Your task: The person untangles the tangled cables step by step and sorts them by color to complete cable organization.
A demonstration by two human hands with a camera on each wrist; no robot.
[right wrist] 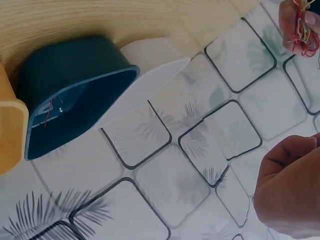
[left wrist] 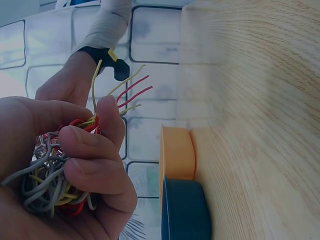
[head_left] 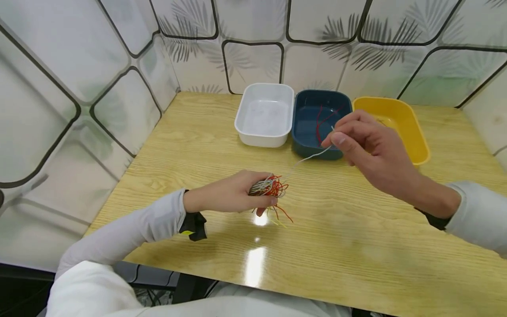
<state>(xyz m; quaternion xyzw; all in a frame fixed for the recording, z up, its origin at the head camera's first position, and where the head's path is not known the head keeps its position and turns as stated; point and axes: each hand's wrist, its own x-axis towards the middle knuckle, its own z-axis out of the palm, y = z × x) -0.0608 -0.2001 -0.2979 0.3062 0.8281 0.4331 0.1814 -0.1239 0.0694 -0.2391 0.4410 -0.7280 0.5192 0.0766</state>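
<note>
My left hand (head_left: 233,192) grips a tangled bundle of thin wires (left wrist: 47,182), grey, red and yellow, over the table. Several red and yellow ends poke out past the fingers in the left wrist view. Raised in front of the blue bin, my right hand (head_left: 378,152) pinches one pale grey wire (head_left: 313,156) between thumb and forefinger. That wire stretches down to the bundle. Inside the blue bin (head_left: 299,147) lies a red wire (head_left: 318,125). In the right wrist view my right hand (right wrist: 287,187) shows only its back and curled fingers.
Left of the blue bin stands a white bin (head_left: 263,140), and to its right a yellow bin (head_left: 420,141), partly behind my right hand. All three sit at the back of the wooden table (head_left: 190,132), before a patterned wall covering (head_left: 253,66).
</note>
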